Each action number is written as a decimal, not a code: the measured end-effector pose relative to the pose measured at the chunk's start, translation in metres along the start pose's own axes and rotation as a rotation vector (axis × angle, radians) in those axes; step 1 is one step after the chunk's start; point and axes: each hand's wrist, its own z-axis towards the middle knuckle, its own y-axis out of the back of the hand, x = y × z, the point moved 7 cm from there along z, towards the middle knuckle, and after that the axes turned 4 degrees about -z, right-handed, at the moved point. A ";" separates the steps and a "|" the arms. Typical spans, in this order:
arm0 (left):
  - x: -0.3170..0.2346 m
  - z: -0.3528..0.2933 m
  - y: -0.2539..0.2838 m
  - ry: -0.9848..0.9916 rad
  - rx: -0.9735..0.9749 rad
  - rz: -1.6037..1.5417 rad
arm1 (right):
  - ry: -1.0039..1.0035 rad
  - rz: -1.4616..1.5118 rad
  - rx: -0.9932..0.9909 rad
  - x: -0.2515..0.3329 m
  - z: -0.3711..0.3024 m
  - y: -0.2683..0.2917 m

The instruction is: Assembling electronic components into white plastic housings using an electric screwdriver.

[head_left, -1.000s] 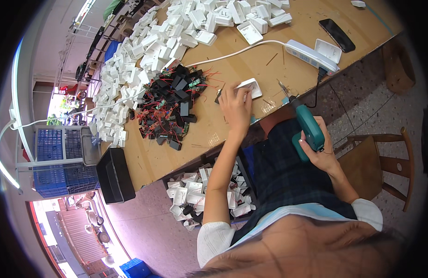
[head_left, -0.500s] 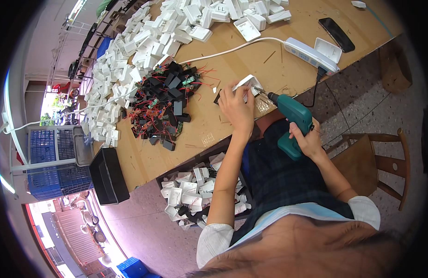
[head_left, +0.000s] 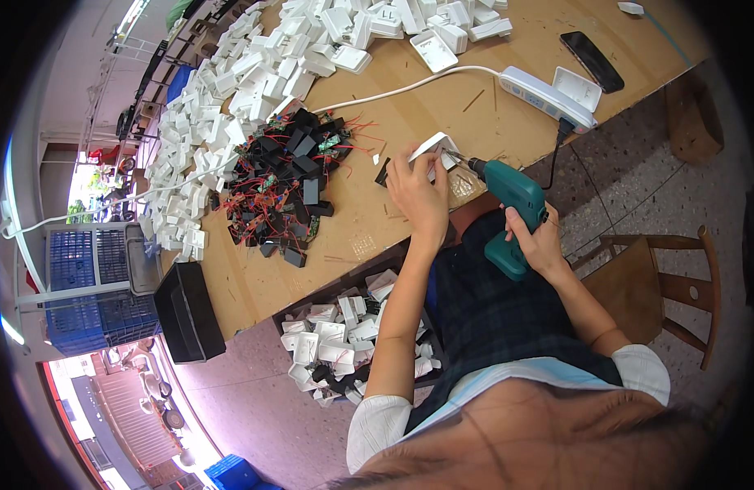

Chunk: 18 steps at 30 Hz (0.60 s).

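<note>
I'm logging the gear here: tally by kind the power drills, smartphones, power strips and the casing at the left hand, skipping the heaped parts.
Green power drill, in the right hand: 1
White plastic casing, at the left hand: 1
Black smartphone: 1
White power strip: 1
Total: 4

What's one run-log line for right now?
left hand: holding white rectangular plastic case | right hand: gripping green pistol-shaped power tool | bit: at case
</note>
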 end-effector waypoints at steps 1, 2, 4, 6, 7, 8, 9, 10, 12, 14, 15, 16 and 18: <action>0.000 0.000 0.000 0.006 0.006 -0.001 | -0.002 -0.017 -0.005 0.000 0.000 0.000; 0.000 0.000 0.000 0.011 0.011 -0.001 | -0.002 -0.017 -0.006 0.000 0.000 -0.001; 0.000 0.001 0.000 0.009 0.017 0.003 | -0.007 -0.013 -0.021 -0.001 0.000 -0.001; -0.002 0.001 0.001 0.006 0.022 0.007 | -0.005 -0.021 -0.016 0.001 0.001 -0.001; -0.002 0.002 0.001 0.008 0.028 0.002 | -0.004 -0.029 -0.012 0.002 0.001 0.000; -0.002 0.002 0.000 0.010 0.034 -0.004 | -0.003 -0.029 -0.012 0.002 0.001 0.000; -0.002 0.002 0.001 0.010 0.033 -0.003 | -0.012 -0.020 -0.008 0.001 0.001 0.000; -0.002 0.001 0.001 0.009 0.033 0.003 | -0.021 -0.011 -0.004 0.001 0.001 0.000; -0.002 0.001 0.001 0.008 0.032 0.008 | -0.021 -0.004 -0.004 0.002 0.001 -0.001; -0.002 0.001 0.000 0.013 0.039 0.010 | -0.022 0.001 -0.004 0.001 0.001 -0.001; -0.002 0.001 0.000 0.014 0.038 0.010 | -0.020 0.002 -0.007 0.001 0.002 -0.001; -0.001 0.001 0.000 0.014 0.038 0.006 | -0.020 0.002 -0.010 0.000 0.002 -0.001; -0.001 0.002 -0.001 0.014 0.037 0.002 | -0.028 0.014 -0.011 -0.004 0.001 -0.001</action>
